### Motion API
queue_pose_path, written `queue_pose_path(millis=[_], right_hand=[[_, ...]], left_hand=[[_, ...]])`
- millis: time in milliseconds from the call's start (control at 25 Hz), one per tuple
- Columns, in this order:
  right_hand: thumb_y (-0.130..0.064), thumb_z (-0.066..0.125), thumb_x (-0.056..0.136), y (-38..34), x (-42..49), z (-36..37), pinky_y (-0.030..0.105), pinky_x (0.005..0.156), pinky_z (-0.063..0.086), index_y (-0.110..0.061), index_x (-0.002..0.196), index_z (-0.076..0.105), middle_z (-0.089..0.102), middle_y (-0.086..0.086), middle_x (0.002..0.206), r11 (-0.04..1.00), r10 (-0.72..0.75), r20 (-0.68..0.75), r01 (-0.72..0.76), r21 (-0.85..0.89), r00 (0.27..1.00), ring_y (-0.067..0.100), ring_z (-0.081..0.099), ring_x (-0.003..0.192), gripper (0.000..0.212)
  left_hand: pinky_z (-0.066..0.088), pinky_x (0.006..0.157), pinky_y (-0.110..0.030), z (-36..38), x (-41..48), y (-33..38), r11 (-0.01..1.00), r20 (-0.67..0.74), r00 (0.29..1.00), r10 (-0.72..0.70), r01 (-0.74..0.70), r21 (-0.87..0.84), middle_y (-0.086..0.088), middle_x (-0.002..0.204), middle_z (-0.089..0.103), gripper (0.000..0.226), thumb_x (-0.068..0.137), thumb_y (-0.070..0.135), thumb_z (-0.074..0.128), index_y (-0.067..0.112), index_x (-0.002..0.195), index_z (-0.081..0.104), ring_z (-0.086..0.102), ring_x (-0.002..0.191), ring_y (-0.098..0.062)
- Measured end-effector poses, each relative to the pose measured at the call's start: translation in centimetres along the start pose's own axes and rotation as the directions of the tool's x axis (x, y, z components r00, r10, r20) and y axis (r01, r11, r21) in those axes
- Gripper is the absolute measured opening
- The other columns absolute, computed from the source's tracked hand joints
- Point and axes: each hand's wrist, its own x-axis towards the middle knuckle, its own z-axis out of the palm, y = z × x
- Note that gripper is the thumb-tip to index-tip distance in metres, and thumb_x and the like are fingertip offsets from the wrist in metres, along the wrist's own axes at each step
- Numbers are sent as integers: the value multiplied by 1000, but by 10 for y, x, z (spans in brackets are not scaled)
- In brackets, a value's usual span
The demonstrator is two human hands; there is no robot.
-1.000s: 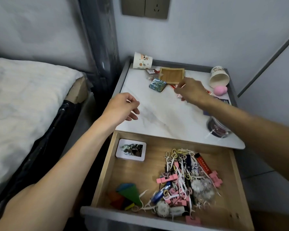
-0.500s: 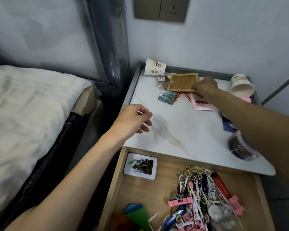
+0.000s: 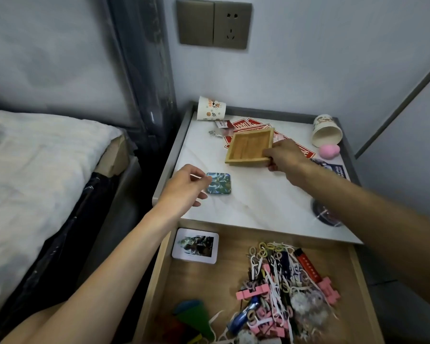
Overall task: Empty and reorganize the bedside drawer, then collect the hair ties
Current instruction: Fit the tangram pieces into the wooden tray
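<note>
The wooden drawer (image 3: 157,274) stands pulled out under the marble bedside top (image 3: 253,202). Inside lie a white-framed photo card (image 3: 195,245), a tangle of hair ties (image 3: 271,252), floss picks and pink clips, and coloured triangles at the front. My right hand (image 3: 283,155) grips the near right corner of a small square wooden tray (image 3: 250,147), tilted off the top. My left hand (image 3: 184,187) hovers with loosely curled fingers over the left edge of the top, its fingertips at a shiny blue square coaster (image 3: 219,183).
Two paper cups lie tipped at the back, one left (image 3: 211,108), one right (image 3: 327,131), next to a pink sponge (image 3: 329,150). Red cards (image 3: 248,124) lie under the tray. A round dark dish (image 3: 324,214) sits near the right edge. The bed (image 3: 35,170) is left.
My right hand has taken the wooden tray and lifted it toward me off the red cards. The left hand moved forward to the blue coaster. The view shifted up.
</note>
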Motion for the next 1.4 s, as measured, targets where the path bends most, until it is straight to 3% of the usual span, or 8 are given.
queue_pose_path(millis=[200, 440, 640, 760, 960, 1200, 1320, 1400], right_hand=[[-7, 56, 97, 7, -77, -8, 27, 54, 46, -9, 97, 60, 60, 8, 76, 966, -140, 82, 118, 230, 987, 16, 57, 61, 4], [-18, 51, 102, 39, -134, 20, 24, 58, 51, 5, 110, 60, 60, 11, 79, 938, -146, 410, -6, 346, 900, 17, 60, 64, 26], [-17, 62, 96, 89, -161, 49, 23, 71, 51, -13, 103, 70, 70, -4, 88, 968, -184, 570, 249, -38, 801, 7, 64, 76, 12], [-30, 72, 88, 118, -183, 93, 23, 99, 44, -18, 125, 63, 62, -3, 120, 764, -94, 777, 545, -344, 622, 8, 56, 109, 40], [-38, 77, 79, 136, -203, 147, 39, 104, 39, -17, 148, 34, 38, 9, 147, 403, -147, 832, 801, -443, 535, 28, 39, 132, 84], [-4, 73, 79, 146, -174, 139, 27, 87, 48, -11, 113, 62, 65, 7, 116, 630, -167, 768, 666, -400, 619, 24, 62, 107, 36], [-6, 76, 81, 144, -166, 127, 7, 85, 34, -12, 119, 64, 64, -1, 121, 714, -147, 724, 579, -394, 674, 7, 55, 108, 41], [-12, 78, 81, 140, -163, 123, 9, 90, 37, -14, 123, 64, 64, -2, 125, 745, -152, 711, 552, -374, 687, 7, 56, 110, 44]], left_hand=[[60, 81, -35, 3, -8, 4, 943, 47, 996, -81, 92, -320, -10, 114, 68, 48, 92, 38, 66, 10, 128, 52, 71, 96, -27], [59, 62, -25, -6, -32, -5, 900, 23, 995, -93, 94, -425, -5, 95, 75, 20, 92, 11, 66, 6, 111, 68, 73, 84, -17], [57, 56, -28, -36, -35, -19, 864, -189, 966, -176, 59, -500, -5, 99, 72, 13, 96, 15, 61, 14, 109, 65, 70, 87, -21], [58, 58, -31, -33, -34, -19, 822, -180, 960, -216, 80, -563, -6, 100, 70, 8, 96, 14, 61, 15, 103, 64, 69, 87, -22], [57, 56, -29, -26, -34, -19, 822, -137, 962, -237, 123, -556, -6, 96, 71, 7, 95, 13, 62, 15, 101, 64, 69, 81, -21], [58, 58, -29, -26, -32, -20, 815, -131, 957, -257, 142, -562, -9, 102, 70, 18, 95, 12, 61, 11, 113, 63, 69, 86, -23], [58, 59, -30, -26, -32, -20, 815, -133, 955, -267, 150, -560, -9, 103, 70, 16, 95, 12, 62, 12, 111, 62, 68, 88, -24], [59, 60, -30, -26, -33, -20, 812, -138, 952, -274, 153, -563, -9, 105, 69, 14, 95, 13, 62, 13, 108, 61, 68, 91, -24]])
